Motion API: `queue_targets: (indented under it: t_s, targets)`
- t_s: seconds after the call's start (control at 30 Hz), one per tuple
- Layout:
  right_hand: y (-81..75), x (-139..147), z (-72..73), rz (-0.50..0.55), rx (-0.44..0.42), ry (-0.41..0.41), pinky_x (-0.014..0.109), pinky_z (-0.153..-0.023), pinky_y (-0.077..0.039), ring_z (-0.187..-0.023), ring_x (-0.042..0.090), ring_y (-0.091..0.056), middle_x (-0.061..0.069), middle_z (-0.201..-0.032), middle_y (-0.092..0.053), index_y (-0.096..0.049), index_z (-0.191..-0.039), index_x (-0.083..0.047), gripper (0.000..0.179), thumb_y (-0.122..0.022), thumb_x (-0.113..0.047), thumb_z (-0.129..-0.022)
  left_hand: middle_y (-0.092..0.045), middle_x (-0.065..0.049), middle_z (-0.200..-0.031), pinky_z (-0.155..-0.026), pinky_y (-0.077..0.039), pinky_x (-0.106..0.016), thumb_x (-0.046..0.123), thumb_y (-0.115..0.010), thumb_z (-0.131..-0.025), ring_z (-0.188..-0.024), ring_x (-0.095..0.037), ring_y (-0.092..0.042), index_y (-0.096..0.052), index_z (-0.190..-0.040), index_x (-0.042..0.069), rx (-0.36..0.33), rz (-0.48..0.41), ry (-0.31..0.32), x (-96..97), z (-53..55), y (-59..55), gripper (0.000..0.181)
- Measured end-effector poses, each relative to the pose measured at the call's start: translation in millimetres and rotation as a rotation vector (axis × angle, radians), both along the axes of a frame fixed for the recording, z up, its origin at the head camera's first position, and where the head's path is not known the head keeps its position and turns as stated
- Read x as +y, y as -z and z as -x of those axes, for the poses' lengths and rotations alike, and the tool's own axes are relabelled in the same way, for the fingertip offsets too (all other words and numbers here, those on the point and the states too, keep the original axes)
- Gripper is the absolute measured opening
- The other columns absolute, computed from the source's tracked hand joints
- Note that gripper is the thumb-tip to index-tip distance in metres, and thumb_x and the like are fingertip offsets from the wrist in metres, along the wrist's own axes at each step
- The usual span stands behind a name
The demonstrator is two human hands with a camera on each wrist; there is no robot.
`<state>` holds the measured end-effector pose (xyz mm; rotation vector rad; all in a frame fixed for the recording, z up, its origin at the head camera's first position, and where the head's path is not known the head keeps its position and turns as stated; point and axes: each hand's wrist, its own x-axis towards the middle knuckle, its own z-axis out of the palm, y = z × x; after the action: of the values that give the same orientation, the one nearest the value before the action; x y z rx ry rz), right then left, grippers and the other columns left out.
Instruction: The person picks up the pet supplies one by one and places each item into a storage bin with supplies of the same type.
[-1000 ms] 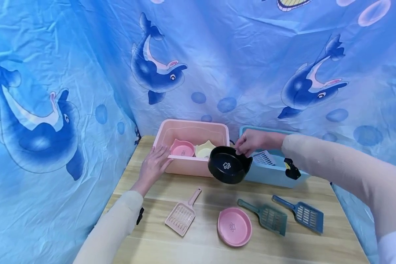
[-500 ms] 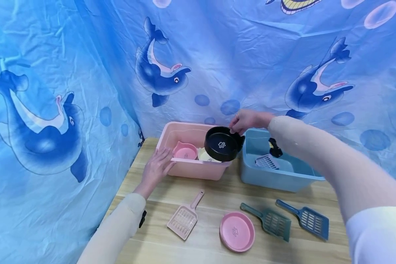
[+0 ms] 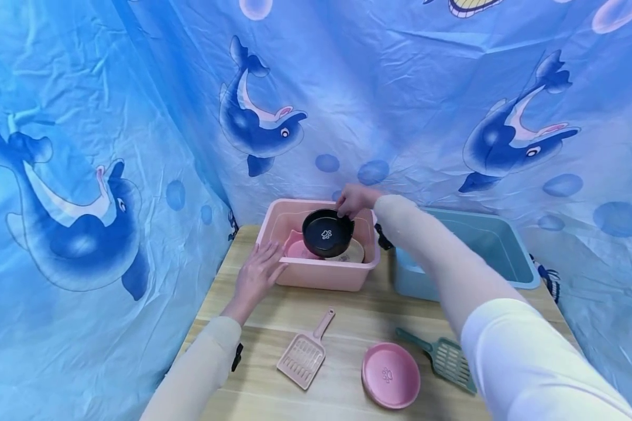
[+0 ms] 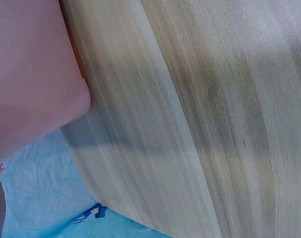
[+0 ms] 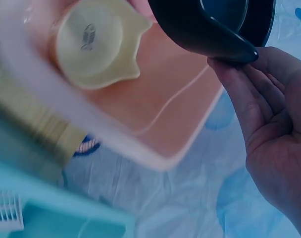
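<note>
My right hand pinches a black cat-eared pet bowl by its rim, over the pink bin. In the right wrist view, the thumb and fingers of the right hand grip one ear of the bowl. Below it in the bin sit a pink cat-eared bowl and a cream one, both partly hidden by the black bowl in the head view. My left hand rests with extended fingers on the bin's front left rim. The left wrist view shows mostly tabletop and the bin's side.
A light blue bin stands to the right, with a pale litter scoop inside. On the wooden table lie a pink litter scoop, a pink bowl and a green scoop. My right arm crosses the blue bin's front.
The black bowl has travelled left in my right hand, from between the bins to over the pink bin. My left hand stays on the rim. The blue scoop is now hidden behind my right arm.
</note>
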<state>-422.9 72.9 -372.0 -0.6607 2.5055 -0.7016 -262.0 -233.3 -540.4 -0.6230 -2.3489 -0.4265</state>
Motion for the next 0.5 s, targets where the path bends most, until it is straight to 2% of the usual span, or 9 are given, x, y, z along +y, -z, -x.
queue_targets:
  t_s: [0.07, 0.1, 0.17, 0.27, 0.37, 0.43, 0.5]
  targets:
    - [7.9, -9.5, 5.0, -0.001, 0.009, 0.005, 0.032, -0.079, -0.067, -0.075, 0.014, -0.073, 0.017, -0.113, -0.078, -0.077, -0.119, 0.008, 0.026, -0.07, 0.0, -0.095, -0.067, -0.016, -0.142, -0.123, -0.041, -0.057, 0.027, -0.086, -0.092, -0.136, -0.035, -0.063, -0.07, -0.14, 0.011, -0.019, 0.004, -0.01, -0.2, -1.9, 0.1, 0.053]
    - [11.8, -13.9, 6.7, -0.01, 0.024, 0.006, 0.034, -0.081, -0.067, -0.075, 0.014, -0.073, 0.017, -0.113, -0.078, -0.078, -0.118, 0.006, 0.025, -0.071, -0.001, -0.095, -0.066, -0.015, -0.144, -0.123, -0.04, -0.057, 0.027, -0.086, -0.093, -0.136, -0.035, -0.063, -0.07, -0.141, 0.012, -0.026, 0.007, -0.015, -0.1, -2.9, 0.1, 0.053]
    - [20.5, -21.1, 10.3, -0.013, 0.038, 0.007, 0.037, -0.082, -0.067, -0.072, 0.014, -0.07, 0.012, -0.103, -0.079, -0.079, -0.112, 0.005, 0.021, -0.071, 0.0, -0.095, -0.065, -0.013, -0.145, -0.124, -0.04, -0.056, 0.028, -0.085, -0.093, -0.137, -0.034, -0.063, -0.07, -0.141, 0.013, -0.03, 0.013, -0.025, 0.8, -4.3, 0.8, 0.053]
    - [32.3, -29.8, 17.1, -0.049, 0.083, -0.027, 0.032, -0.075, -0.066, -0.064, 0.01, -0.065, 0.001, -0.075, -0.072, -0.078, -0.089, -0.001, 0.01, -0.07, -0.002, -0.095, -0.065, -0.014, -0.144, -0.123, -0.041, -0.057, 0.028, -0.087, -0.091, -0.135, -0.035, -0.064, -0.071, -0.139, 0.011, -0.01, 0.005, -0.021, 2.7, -4.5, 1.3, 0.053]
    - [39.9, -37.6, 21.1, -0.09, 0.115, -0.065, 0.021, -0.061, -0.057, -0.055, 0.005, -0.054, -0.007, -0.06, -0.051, -0.059, -0.065, -0.011, 0.033, -0.068, -0.002, -0.095, -0.068, -0.017, -0.14, -0.119, -0.044, -0.061, 0.026, -0.09, -0.087, -0.131, -0.038, -0.066, -0.074, -0.134, 0.007, 0.035, -0.012, -0.002, 3.5, -3.0, 2.1, 0.053]
    - [43.9, -42.4, 22.9, -0.115, 0.13, -0.072, 0.019, -0.056, -0.05, -0.052, 0.005, -0.049, -0.008, -0.057, -0.041, -0.045, -0.059, -0.016, 0.044, -0.066, -0.001, -0.095, -0.07, -0.019, -0.136, -0.116, -0.046, -0.064, 0.025, -0.091, -0.085, -0.127, -0.041, -0.068, -0.075, -0.131, 0.005, 0.071, -0.017, 0.013, 3.3, -1.3, 2.4, 0.053]
    - [47.0, -47.0, 23.7, -0.133, 0.146, -0.077, 0.018, -0.055, -0.045, -0.052, 0.005, -0.044, -0.008, -0.056, -0.036, -0.039, -0.058, -0.018, 0.048, -0.065, 0.0, -0.094, -0.071, -0.021, -0.133, -0.114, -0.047, -0.066, 0.024, -0.092, -0.083, -0.125, -0.042, -0.069, -0.076, -0.129, 0.003, 0.105, -0.023, 0.023, 2.6, 0.4, 2.5, 0.053]
